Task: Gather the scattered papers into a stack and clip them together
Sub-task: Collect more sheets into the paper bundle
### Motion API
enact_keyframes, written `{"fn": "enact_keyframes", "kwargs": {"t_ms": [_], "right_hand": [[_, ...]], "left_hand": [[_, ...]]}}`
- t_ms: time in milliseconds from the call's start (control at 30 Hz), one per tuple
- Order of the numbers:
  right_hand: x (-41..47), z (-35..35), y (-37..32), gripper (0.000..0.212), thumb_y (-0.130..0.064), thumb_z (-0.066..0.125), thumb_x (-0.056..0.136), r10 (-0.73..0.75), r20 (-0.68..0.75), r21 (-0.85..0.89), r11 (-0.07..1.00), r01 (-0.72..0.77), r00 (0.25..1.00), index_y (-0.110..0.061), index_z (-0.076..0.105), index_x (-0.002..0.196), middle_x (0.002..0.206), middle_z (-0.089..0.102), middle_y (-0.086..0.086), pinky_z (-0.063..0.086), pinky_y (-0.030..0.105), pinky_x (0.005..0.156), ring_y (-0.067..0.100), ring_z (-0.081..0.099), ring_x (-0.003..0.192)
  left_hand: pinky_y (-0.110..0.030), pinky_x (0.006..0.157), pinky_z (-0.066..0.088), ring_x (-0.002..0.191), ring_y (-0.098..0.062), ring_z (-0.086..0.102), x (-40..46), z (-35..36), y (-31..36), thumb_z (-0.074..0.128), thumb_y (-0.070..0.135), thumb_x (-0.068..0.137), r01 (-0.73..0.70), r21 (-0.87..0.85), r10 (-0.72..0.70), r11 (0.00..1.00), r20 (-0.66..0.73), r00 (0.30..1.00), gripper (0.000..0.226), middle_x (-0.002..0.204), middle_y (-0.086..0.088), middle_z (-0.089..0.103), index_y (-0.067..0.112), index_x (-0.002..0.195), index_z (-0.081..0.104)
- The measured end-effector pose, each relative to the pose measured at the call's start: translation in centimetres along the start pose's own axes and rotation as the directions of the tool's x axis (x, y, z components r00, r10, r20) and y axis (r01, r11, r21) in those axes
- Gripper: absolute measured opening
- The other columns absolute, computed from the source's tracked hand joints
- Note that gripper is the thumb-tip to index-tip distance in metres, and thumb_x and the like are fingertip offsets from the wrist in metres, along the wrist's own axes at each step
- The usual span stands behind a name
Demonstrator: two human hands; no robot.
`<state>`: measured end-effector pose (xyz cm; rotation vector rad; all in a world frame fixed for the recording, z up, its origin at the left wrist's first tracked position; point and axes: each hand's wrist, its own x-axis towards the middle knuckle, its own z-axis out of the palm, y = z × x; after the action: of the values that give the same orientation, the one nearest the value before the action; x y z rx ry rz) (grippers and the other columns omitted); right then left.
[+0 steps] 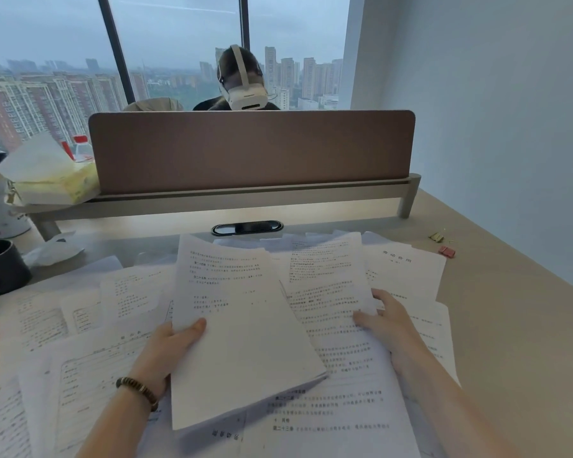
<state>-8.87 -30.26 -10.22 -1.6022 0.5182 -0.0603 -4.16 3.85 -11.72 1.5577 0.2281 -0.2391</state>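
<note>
Several printed white sheets (pixel 90 328) lie scattered and overlapping across the desk. My left hand (pixel 171 347), with a bead bracelet on the wrist, holds a thin stack of papers (pixel 242 328) by its left edge, lifted above the rest. My right hand (pixel 389 320) pinches the lower right edge of another printed sheet (pixel 325 285) to the right of the stack. A gold binder clip (pixel 436 237) and a pink binder clip (pixel 447 251) sit on the bare desk at the far right, beyond the papers.
A brown divider panel (pixel 252 150) closes off the desk's far edge; a person wearing a white headset sits behind it. A black cup (pixel 0 266), crumpled tissue (pixel 53 249) and tissue pack (pixel 57 183) stand at the left. A wall runs along the right.
</note>
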Motion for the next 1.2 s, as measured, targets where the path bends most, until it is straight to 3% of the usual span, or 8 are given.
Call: {"fn": "enact_keyframes", "kwargs": {"t_ms": [233,333,467,700,833,933,1067,1200], "right_hand": [[-0.5,-3.3,0.2,0.011,-0.017,0.063,0.097,-0.074,-0.085,0.005,0.997,0.074,0.994,-0.017,0.065,0.108,0.101,0.078,0.010,0.061,0.057,0.080,0.033,0.076,0.085],[-0.9,-4.4,0.3,0.018,-0.027,0.064,0.097,-0.057,-0.113,-0.021,0.998,0.055,0.992,-0.014,0.072,0.104,0.095,0.080,0.007,0.061,0.053,0.081,0.029,0.077,0.083],[-1.0,-5.4,1.0,0.023,-0.031,0.068,0.093,-0.003,-0.166,0.021,1.000,0.007,0.986,-0.010,0.076,0.095,0.088,0.080,0.009,0.061,0.054,0.082,0.032,0.077,0.082],[-1.8,-5.5,1.7,0.026,0.000,0.072,0.087,0.019,-0.086,0.041,0.999,-0.016,0.996,-0.012,0.064,0.109,0.103,0.075,0.012,0.062,0.035,0.053,0.031,0.075,0.082],[-1.4,-5.5,2.0,0.035,0.005,0.070,0.087,0.019,-0.062,0.019,1.000,-0.018,0.998,-0.011,0.065,0.118,0.106,0.076,0.013,0.063,0.040,0.066,0.031,0.076,0.086],[-1.1,-5.7,2.1,0.030,-0.003,0.073,0.088,0.011,-0.042,-0.107,0.994,-0.016,0.999,-0.008,0.067,0.116,0.106,0.076,0.010,0.063,0.044,0.076,0.028,0.077,0.086],[-1.1,-5.3,1.8,0.014,-0.021,0.066,0.093,-0.067,-0.130,-0.384,0.923,0.012,0.989,-0.012,0.064,0.104,0.096,0.073,0.001,0.056,0.031,0.063,0.019,0.072,0.079],[-1.0,-5.2,1.1,0.036,-0.039,0.060,0.096,-0.130,-0.150,-0.531,0.847,0.031,0.980,-0.006,0.067,0.082,0.081,0.073,0.005,0.045,0.028,0.053,0.020,0.069,0.070]], "left_hand": [[-0.053,0.088,0.055,0.088,-0.038,0.072,-0.4,0.1,0.3,0.062,0.016,0.092,-0.010,-0.027,0.010,1.000,0.006,1.000,0.015,0.090,-0.015,0.078,0.005,0.100,0.070],[-0.056,0.089,0.054,0.093,-0.040,0.071,-0.7,0.1,0.6,0.063,0.018,0.091,-0.003,-0.066,0.005,0.998,0.027,1.000,0.017,0.098,-0.018,0.077,0.006,0.102,0.070],[-0.046,0.070,0.061,0.088,-0.038,0.071,-1.1,0.2,1.0,0.062,0.019,0.091,-0.002,-0.114,0.010,0.993,0.067,0.998,0.017,0.097,-0.016,0.077,0.010,0.104,0.069],[-0.047,0.070,0.061,0.085,-0.039,0.071,-1.1,0.2,0.9,0.063,0.018,0.090,0.027,-0.146,-0.016,0.989,0.079,0.997,0.018,0.099,-0.019,0.076,0.008,0.104,0.068],[-0.046,0.067,0.061,0.080,-0.037,0.072,-1.1,0.3,0.7,0.063,0.017,0.090,0.039,-0.143,-0.026,0.989,0.093,0.995,0.017,0.094,-0.018,0.077,0.008,0.104,0.068],[-0.047,0.069,0.061,0.080,-0.037,0.073,-0.9,0.3,0.6,0.063,0.017,0.090,0.041,-0.150,-0.027,0.988,0.089,0.996,0.017,0.096,-0.017,0.077,0.009,0.105,0.068],[-0.050,0.078,0.059,0.083,-0.036,0.074,-0.9,0.3,0.5,0.062,0.017,0.091,0.036,-0.154,-0.022,0.987,0.090,0.996,0.019,0.099,-0.017,0.077,0.008,0.107,0.068],[-0.051,0.085,0.056,0.084,-0.036,0.074,-1.0,0.3,0.5,0.062,0.015,0.091,0.037,-0.146,-0.024,0.989,0.091,0.996,0.017,0.099,-0.017,0.077,0.008,0.105,0.069]]}}
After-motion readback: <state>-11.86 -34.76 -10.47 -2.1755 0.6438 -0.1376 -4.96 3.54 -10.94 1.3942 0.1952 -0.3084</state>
